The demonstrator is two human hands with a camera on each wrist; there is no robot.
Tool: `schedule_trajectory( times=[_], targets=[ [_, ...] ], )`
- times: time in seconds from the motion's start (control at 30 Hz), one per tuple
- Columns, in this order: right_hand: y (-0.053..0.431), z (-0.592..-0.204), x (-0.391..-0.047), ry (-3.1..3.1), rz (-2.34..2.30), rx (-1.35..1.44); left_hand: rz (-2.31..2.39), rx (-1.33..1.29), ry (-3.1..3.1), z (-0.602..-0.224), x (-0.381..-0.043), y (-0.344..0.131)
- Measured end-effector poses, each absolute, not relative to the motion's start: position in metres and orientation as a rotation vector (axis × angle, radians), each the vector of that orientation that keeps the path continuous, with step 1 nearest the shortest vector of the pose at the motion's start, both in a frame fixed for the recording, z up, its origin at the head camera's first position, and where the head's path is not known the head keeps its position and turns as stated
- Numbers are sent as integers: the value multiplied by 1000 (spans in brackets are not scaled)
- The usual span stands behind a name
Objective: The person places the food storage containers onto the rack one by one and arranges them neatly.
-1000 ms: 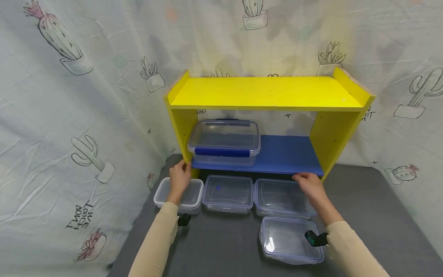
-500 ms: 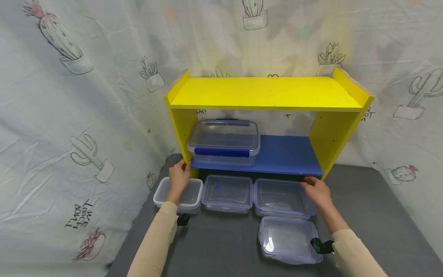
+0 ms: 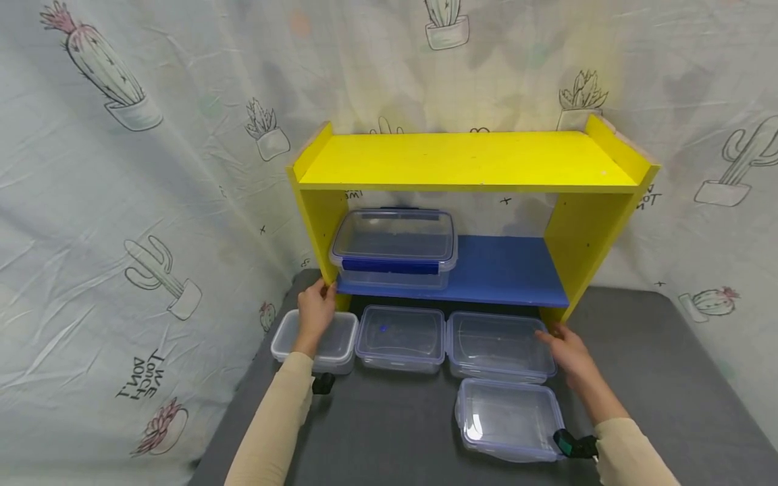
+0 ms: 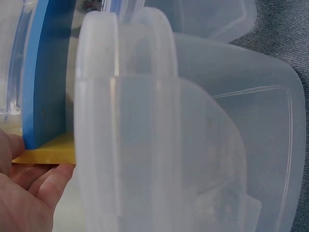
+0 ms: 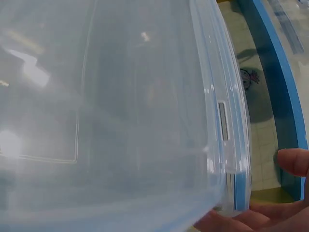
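A yellow shelf unit [image 3: 468, 160] with a blue lower board [image 3: 504, 270] stands against the patterned backdrop. At its lower left, my left hand [image 3: 316, 312] grips the side panel's front edge. In the left wrist view the thumb lies inside the yellow panel [image 4: 48, 152], the fingers outside it. My right hand [image 3: 574, 358] is at the lower right panel [image 3: 574, 263], next to a clear lidded container [image 3: 501, 345]. The right wrist view shows its thumb [image 5: 293, 160] standing apart from the yellow panel, with the other fingers [image 5: 256, 217] on the panel's outer side.
A clear container with blue clips [image 3: 395, 243] sits on the left of the blue board. Below, a white-rimmed container [image 3: 337, 341] and a clear container [image 3: 401, 337] stand in the front row. Another clear container [image 3: 510, 418] lies nearer on the grey tabletop [image 3: 389, 432].
My right hand has moved right and a little down, from the blue board's front edge to the right side panel. The left hand keeps its grip, and the containers stay where they were.
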State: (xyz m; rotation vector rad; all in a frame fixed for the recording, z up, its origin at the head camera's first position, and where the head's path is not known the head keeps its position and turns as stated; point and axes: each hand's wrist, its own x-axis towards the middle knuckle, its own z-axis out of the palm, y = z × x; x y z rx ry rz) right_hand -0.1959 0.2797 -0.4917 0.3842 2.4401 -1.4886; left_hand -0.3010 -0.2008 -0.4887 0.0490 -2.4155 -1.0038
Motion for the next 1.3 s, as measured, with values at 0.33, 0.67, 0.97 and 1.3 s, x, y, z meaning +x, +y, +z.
schedule_trajectory(
  times=[0.33,0.67,0.97,1.3],
  targets=[
    [292,-500,-190,2270,-1492,250,-993,40,-2415,-490,-301,-202],
    [301,-523,-181,2359,-1507,197,-990,34,-2405,-489,-302,-203],
    [298,-546,-168,2323,-1769,217,-986,44,-2414,-489,-303,-203],
    [291,-554,-167,2341,-1827,287,-1004,47,-2430,-489,-303,-201]
  ],
)
